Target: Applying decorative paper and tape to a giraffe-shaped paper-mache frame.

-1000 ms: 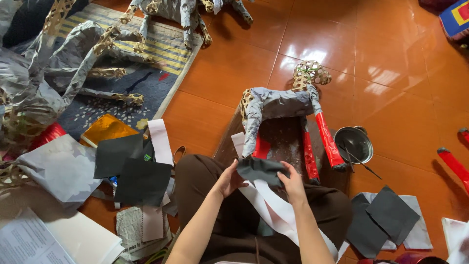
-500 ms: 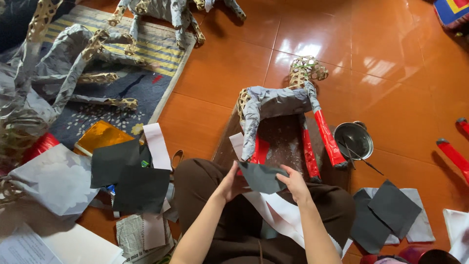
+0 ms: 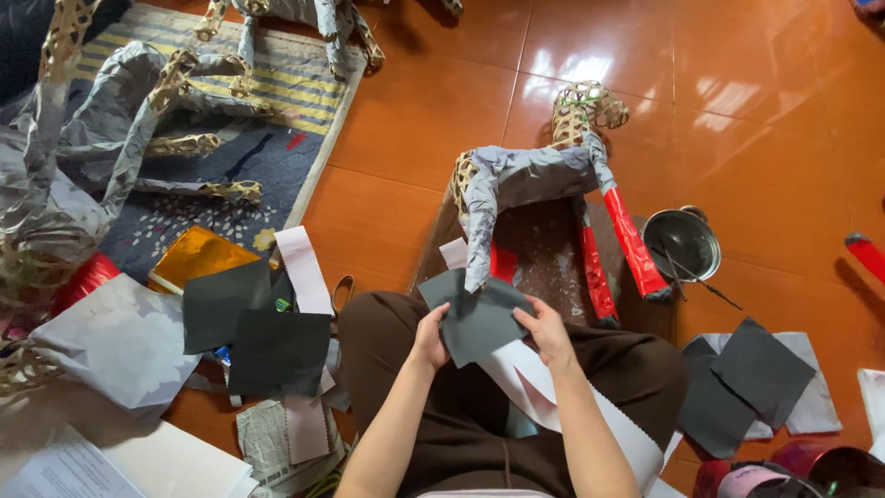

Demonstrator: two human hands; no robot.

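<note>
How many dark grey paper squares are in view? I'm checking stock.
5: one held by both the left hand and right hand, two left of the lap at and, two right at and. Others may lie underneath.

Metal bowl (image 3: 682,242) right of centre on orange tile floor (image 3: 415,120). Patterned rug (image 3: 277,101) upper left, woven frames wrapped in grey paper (image 3: 120,129) on it. Gold foil sheet (image 3: 195,255) left. Dark paper squares (image 3: 751,383) lower right. Newspaper (image 3: 267,443) bottom left.
</note>
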